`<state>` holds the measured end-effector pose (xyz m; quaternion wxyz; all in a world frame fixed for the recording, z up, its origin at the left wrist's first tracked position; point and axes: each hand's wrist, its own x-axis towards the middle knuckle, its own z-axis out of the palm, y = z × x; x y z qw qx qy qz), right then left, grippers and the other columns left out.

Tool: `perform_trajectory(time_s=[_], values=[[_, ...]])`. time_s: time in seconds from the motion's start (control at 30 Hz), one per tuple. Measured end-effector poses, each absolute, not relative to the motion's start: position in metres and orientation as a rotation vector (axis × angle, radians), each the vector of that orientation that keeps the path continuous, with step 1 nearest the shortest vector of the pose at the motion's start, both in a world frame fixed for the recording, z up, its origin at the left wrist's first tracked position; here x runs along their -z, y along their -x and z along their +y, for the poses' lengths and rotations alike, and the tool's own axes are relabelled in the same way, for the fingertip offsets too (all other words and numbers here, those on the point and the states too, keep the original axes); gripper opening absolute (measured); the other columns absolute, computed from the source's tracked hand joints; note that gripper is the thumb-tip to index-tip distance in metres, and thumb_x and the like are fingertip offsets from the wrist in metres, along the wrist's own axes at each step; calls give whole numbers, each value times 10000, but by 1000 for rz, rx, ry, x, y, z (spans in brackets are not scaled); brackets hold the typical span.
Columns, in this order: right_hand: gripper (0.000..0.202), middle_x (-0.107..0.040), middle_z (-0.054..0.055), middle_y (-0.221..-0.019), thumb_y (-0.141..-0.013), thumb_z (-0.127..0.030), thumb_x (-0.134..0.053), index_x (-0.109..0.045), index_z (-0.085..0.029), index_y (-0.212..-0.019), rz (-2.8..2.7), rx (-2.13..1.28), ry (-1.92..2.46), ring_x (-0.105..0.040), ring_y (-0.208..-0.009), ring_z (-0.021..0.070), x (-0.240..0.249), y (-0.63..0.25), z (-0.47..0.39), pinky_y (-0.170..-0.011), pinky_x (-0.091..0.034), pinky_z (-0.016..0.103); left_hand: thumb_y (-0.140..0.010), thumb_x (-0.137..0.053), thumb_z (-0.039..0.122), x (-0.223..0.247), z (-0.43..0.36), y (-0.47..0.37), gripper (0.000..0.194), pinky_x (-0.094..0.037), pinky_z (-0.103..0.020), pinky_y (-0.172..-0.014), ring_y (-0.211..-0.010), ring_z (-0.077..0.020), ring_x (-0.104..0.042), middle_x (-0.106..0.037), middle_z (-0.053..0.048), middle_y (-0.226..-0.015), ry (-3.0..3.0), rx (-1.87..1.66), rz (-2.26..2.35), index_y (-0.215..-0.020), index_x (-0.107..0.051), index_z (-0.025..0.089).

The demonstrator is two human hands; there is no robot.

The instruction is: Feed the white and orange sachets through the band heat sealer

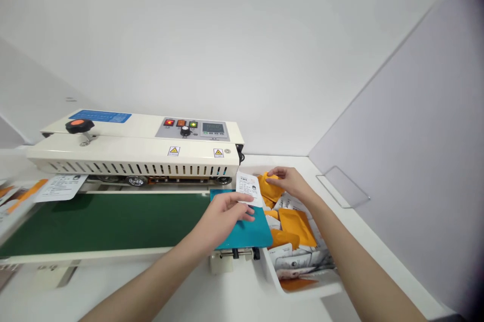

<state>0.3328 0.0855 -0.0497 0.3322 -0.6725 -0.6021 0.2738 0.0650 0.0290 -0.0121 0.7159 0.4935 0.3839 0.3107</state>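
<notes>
Head view. Left hand (223, 216) over the teal plate (242, 234) at the right end of the green belt (143, 221). Fingers loosely curled, partly open, with the index across the lower part of a white printed packet (245, 183). Touching for certain; pinched or merely steadied, cannot tell. White packet at the back edge of the plate, just beside the right end of the sealing machine (113, 153), print facing up.

Right hand (290, 181) at the far end of the white bin (270, 274). Fingers bent and close together, fingertips on the top of an orange packet (269, 188). Contact clear; firm grip or light touch, cannot tell. Orange packet at the bin's far left corner, among other orange and white packets, heaped and overlapping.

Another white packet (62, 188) under the machine's left end, partly over the belt. Red and green lamps lit on the control panel (194, 129). Black knob with orange cap (79, 125) on the machine's left part. Bent wire frame (342, 187) against the right wall, above the white surface (181, 292).
</notes>
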Motion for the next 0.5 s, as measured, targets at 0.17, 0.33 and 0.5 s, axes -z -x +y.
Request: perform_trajectory(time_s=[0.17,0.33,0.5], values=[[264,-709,65,-1042,-699,-288,-687,-712,-208,-949,-1643,-793,1668,-636,-969,262,42,-332,81,-848,-510,374,-827,-600,220,20,28,-65,199,-498,-307,-902,-912,-172,-668,-699,-110,-967,-904,-813,788,-985,-668,120],[405,-623,40,-1249,-739,-212,-637,-652,-250,-1142,-1687,-904,1563,-613,-1054,249,37,-333,76,-900,-504,380,-845,-591,212,14,24,-57,137,-479,-312,-974,-1008,-191,-660,-658,-116,-1158,-781,-820,834,-936,-662,138],[387,-643,41,-1220,-735,-216,-646,-655,-252,-1120,-1656,-954,1522,-629,-1031,241,41,-336,79,-903,-501,371,-852,-593,212,10,20,-41,149,-490,-308,-980,-1049,-207,-648,-643,-115,-1193,-744,-879,866,-966,-655,137]])
